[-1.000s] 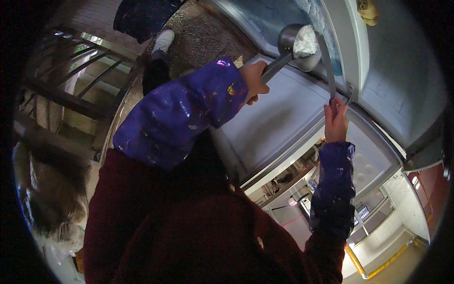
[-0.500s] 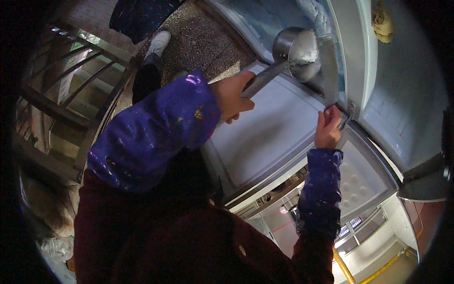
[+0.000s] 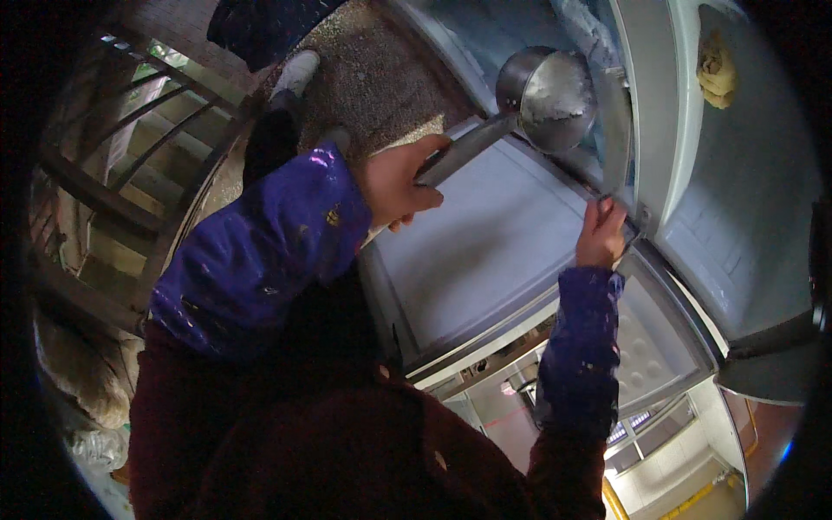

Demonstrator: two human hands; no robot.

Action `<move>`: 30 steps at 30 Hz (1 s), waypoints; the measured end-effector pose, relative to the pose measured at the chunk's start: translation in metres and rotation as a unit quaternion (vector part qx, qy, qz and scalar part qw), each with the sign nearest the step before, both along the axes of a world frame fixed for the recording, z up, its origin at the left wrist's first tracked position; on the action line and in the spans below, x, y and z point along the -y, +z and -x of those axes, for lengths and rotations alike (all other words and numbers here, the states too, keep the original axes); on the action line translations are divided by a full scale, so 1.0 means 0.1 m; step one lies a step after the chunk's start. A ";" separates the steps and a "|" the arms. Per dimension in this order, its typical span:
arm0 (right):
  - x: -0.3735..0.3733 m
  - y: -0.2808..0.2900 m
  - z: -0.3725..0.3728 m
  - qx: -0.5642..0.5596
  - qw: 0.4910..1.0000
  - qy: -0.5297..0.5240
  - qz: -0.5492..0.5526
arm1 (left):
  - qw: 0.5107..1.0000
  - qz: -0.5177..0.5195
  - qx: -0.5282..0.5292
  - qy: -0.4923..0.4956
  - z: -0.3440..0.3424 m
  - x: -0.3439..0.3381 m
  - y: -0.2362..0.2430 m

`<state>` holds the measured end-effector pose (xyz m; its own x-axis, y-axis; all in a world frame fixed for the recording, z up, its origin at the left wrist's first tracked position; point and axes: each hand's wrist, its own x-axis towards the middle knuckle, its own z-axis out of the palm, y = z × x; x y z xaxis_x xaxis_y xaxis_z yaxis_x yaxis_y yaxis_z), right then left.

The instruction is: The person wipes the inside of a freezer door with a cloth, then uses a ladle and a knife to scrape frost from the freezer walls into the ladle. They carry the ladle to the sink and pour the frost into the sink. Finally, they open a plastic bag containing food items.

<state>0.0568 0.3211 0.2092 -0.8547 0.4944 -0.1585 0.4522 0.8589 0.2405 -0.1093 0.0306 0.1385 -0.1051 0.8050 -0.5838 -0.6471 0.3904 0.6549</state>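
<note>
My left hand [image 3: 397, 185] is shut on the long handle of a metal saucepan [image 3: 548, 97] that holds a white frosty lump. The pan hangs at the mouth of an open, frosted freezer compartment [image 3: 520, 30]. My right hand [image 3: 602, 234] grips the edge of a grey fridge door [image 3: 633, 186] just below the pan. Both arms are in shiny purple sleeves. A closed white fridge door [image 3: 485, 260] lies under both hands.
A yellow cloth [image 3: 716, 74] sits on the open door's inner side at the upper right. Metal stair rails [image 3: 121, 182] stand at the left. A shoe [image 3: 297, 71] rests on the speckled floor [image 3: 381, 82]. An open lower fridge section [image 3: 511, 381] shows beneath.
My left hand has carried the saucepan a little to the right, closer to the freezer opening. My right hand keeps its hold on the door edge.
</note>
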 end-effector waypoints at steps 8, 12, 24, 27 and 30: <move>-0.09 -0.36 -0.02 -0.056 0.998 -0.003 -0.008 | 1.000 -0.019 -0.011 0.008 -0.02 0.03 -0.10; -0.10 -0.32 -0.04 -0.116 0.985 0.127 0.016 | 1.000 -0.017 -0.013 0.001 -0.02 0.02 -0.12; -0.28 -0.56 -0.03 -0.122 0.986 0.107 -0.027 | 0.999 0.001 -0.045 -0.017 0.02 0.02 -0.08; -0.23 -0.45 0.05 -0.095 0.985 0.131 -0.061 | 0.999 0.007 -0.038 -0.018 0.02 0.03 -0.11; -0.16 -0.52 0.09 -0.117 0.987 0.097 -0.046 | 0.999 0.020 -0.035 -0.035 0.09 0.03 -0.03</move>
<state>0.0477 0.3371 0.1576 -0.9424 0.3213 0.0927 0.3342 0.9142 0.2291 -0.1188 0.0280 0.1352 -0.0903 0.7878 -0.6093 -0.5702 0.4607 0.6802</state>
